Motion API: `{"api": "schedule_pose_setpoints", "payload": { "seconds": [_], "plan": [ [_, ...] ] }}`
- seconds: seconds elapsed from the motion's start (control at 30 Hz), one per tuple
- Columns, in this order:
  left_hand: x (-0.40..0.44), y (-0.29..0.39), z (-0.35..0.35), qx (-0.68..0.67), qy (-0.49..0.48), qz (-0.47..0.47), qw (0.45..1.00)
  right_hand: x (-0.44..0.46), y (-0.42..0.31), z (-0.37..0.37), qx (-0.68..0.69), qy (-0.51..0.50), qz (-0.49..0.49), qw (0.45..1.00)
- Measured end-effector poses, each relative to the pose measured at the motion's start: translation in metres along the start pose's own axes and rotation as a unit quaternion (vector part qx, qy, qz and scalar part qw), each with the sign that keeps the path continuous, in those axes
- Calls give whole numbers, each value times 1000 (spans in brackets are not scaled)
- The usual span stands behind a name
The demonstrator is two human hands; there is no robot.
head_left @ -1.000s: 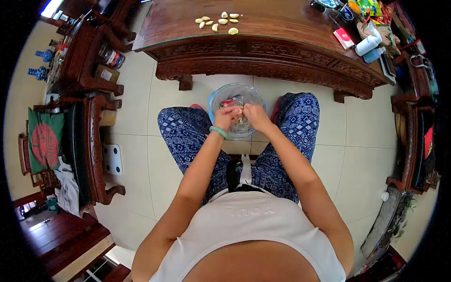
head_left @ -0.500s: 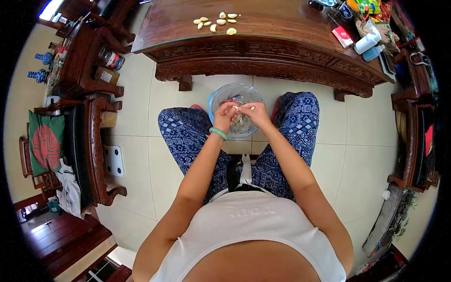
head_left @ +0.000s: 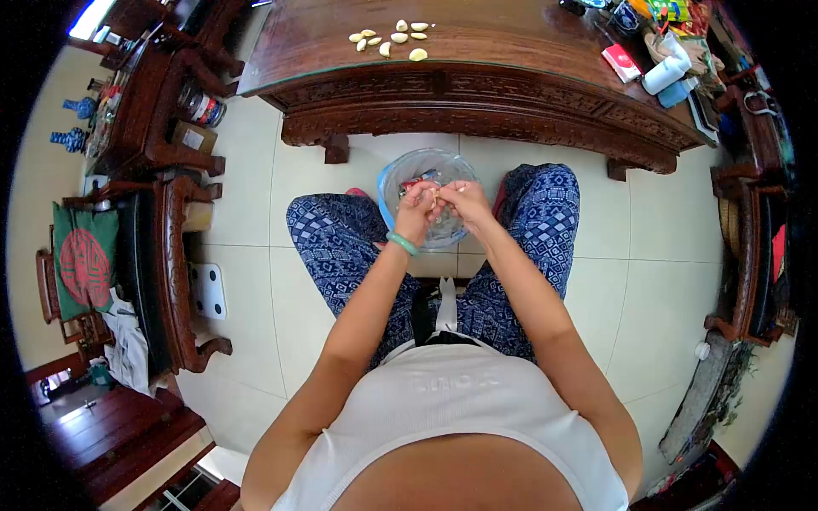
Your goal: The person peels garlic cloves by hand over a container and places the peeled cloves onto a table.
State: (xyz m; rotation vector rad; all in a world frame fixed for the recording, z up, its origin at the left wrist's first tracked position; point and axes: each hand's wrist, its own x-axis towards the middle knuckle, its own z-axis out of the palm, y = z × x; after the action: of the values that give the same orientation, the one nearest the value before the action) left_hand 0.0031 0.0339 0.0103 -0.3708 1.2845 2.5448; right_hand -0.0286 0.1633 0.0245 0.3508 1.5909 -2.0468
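My left hand (head_left: pixel 414 213), with a green bangle (head_left: pixel 402 244) at its wrist, pinches a small pale garlic clove (head_left: pixel 436 197). My right hand (head_left: pixel 467 203) meets it there, its fingertips closed on the same clove, which they mostly cover. Both hands are over a bin (head_left: pixel 385 187) lined with a clear bag, standing on the floor between my knees. Some wrappers and pale scraps show inside it. Several peeled garlic cloves (head_left: pixel 399 37) lie on the wooden table in front of me.
The carved dark table (head_left: pixel 511 85) spans the far side. On its right stand a white bottle (head_left: pixel 665 77), a red and white box (head_left: pixel 622 62) and colourful packets (head_left: pixel 673 10). A wooden chair (head_left: pixel 175 272) is at left, near a white scale (head_left: pixel 208 291) on the tiled floor.
Both hands have shifted slightly and drawn closer together at the fingertips. The right fingers have curled in more. The cloves on the table have not been moved.
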Motion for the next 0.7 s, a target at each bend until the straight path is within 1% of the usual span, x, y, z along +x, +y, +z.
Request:
{"api": "schedule_pose_setpoints", "payload": {
  "seconds": [0.03,0.1,0.13,0.17,0.23,0.27,0.33,0.37,0.43,0.47,0.5,0.53,0.57,0.6,0.63,0.67,0.7],
  "plan": [
    [0,1,2,0,-2,-1,1000,0,0,0,24,9,0,1000],
    [0,3,2,39,13,10,999,-4,-3,2,21,16,15,1000],
    [2,3,-3,100,3,28,995,-5,-5,3,18,22,32,999],
    [2,4,-5,100,4,28,995,-4,-3,2,18,21,32,999],
    [2,5,-6,135,-35,54,989,-1,2,-1,33,-1,44,998],
    [1,4,-6,136,-35,53,989,1,5,-1,34,-1,44,998],
    [0,3,-2,34,4,46,998,2,6,2,68,9,42,997],
    [0,4,-4,35,3,47,998,2,5,2,69,8,41,997],
    [-1,6,-8,-104,-21,18,994,0,5,2,81,25,42,995],
    [-1,6,-9,-101,-4,16,995,0,6,2,81,25,41,996],
    [0,6,-11,-101,-4,17,995,0,9,1,56,41,14,998],
    [2,5,-12,-68,34,21,997,1,12,0,30,57,-13,998],
    [3,5,-15,-34,72,24,997,4,17,-1,30,57,-12,998],
    [3,5,-15,-52,99,13,994,7,18,0,-48,85,-53,994],
    [4,4,-16,-52,99,13,994,8,20,0,-124,113,-95,981],
    [4,4,-16,-15,112,17,993,9,21,-2,-124,113,-95,981],
    [3,5,-14,23,126,20,992,5,15,-2,-215,122,-142,959]
  ]
}}
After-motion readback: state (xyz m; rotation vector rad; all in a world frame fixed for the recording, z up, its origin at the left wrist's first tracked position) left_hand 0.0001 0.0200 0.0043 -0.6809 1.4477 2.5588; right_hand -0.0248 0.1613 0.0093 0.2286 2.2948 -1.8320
